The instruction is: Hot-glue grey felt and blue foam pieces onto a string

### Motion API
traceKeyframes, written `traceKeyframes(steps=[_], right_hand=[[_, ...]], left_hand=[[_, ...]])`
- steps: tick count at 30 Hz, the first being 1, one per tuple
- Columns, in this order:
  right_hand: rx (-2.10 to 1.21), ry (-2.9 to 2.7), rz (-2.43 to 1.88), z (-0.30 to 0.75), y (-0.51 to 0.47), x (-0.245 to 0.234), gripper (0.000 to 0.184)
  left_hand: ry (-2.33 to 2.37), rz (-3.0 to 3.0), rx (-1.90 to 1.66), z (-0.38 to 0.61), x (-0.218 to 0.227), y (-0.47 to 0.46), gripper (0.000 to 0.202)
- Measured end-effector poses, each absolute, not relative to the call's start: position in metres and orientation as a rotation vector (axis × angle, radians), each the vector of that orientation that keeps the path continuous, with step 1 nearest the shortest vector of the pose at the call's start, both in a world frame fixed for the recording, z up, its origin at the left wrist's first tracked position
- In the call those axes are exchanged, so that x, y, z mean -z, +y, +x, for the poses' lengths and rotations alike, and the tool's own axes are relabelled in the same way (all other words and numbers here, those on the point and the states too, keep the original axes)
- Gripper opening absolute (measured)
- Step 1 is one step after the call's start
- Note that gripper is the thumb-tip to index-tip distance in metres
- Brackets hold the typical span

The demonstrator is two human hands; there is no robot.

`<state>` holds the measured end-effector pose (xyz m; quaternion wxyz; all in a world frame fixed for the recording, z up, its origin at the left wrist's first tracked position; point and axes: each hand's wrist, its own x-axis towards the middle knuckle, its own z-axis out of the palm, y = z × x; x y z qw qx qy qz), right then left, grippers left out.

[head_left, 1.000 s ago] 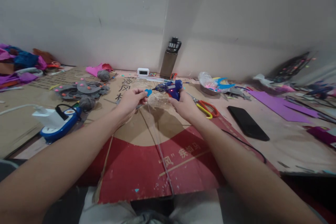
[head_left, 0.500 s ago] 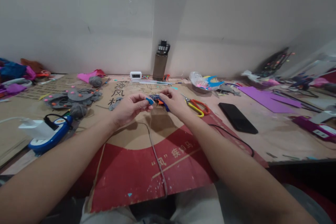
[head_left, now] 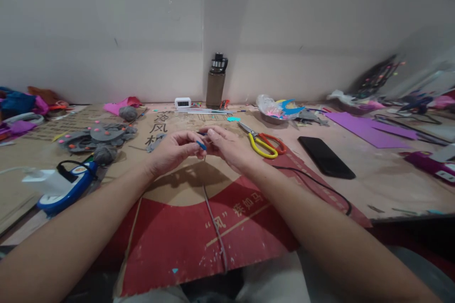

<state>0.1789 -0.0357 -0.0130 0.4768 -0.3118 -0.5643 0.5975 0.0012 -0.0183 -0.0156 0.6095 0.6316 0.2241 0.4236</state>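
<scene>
Both my hands meet above a flattened cardboard sheet (head_left: pixel 185 227) with a red band and printed characters. My left hand (head_left: pixel 172 150) pinches a small blue piece (head_left: pixel 201 145) together with the top of a thin grey stick (head_left: pixel 214 220) that runs down toward me. My right hand (head_left: pixel 227 146) is closed with its fingertips pressed onto the same blue piece from the right. The glue gun is hidden behind my right hand; only its black cord (head_left: pixel 316 184) shows, trailing right.
Yellow and orange scissors (head_left: pixel 262 141) and a black phone (head_left: pixel 326 150) lie to the right. A bottle (head_left: pixel 216 81) and small white clock (head_left: pixel 183 102) stand by the back wall. Grey felt pieces (head_left: pixel 95 133), yarn balls, a blue-and-white device (head_left: pixel 60 185) lie left; purple sheets (head_left: pixel 369 129) right.
My right hand has put down the blue glue gun and come left to join my left hand on the blue piece. The view has shifted slightly.
</scene>
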Motion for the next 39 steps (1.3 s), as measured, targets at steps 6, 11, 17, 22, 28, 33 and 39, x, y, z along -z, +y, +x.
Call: traceKeyframes(steps=[6, 11, 17, 22, 28, 33, 39], right_hand=[[-1.459, -1.393, -0.901, 0.177, -0.038, 0.009, 0.018], [-1.351, -1.395, -1.011, 0.178, -0.037, 0.008, 0.020], [-1.340, -1.457, -1.007, 0.181, -0.033, 0.011, 0.032], [-1.336, -1.503, -0.957, 0.186, -0.030, 0.014, 0.025], [-1.405, -1.360, -0.954, 0.183, -0.029, 0.017, 0.020], [-1.535, -1.172, -0.981, 0.178, -0.033, 0.013, 0.018], [-1.233, -1.338, -1.121, 0.173, -0.035, 0.017, 0.013]], left_hand=[[0.539, 1.335, -1.025, 0.005, 0.016, -0.019, 0.017], [0.576, 1.214, -1.088, 0.005, 0.014, -0.016, 0.015], [0.581, 1.159, -1.082, 0.004, 0.014, -0.015, 0.015], [0.581, 1.153, -1.085, 0.005, 0.014, -0.015, 0.013], [0.599, 1.153, -1.095, 0.007, 0.014, -0.016, 0.014], [0.636, 1.161, -1.053, 0.012, 0.016, -0.018, 0.015], [0.699, 1.093, -1.104, 0.015, 0.015, -0.019, 0.010]])
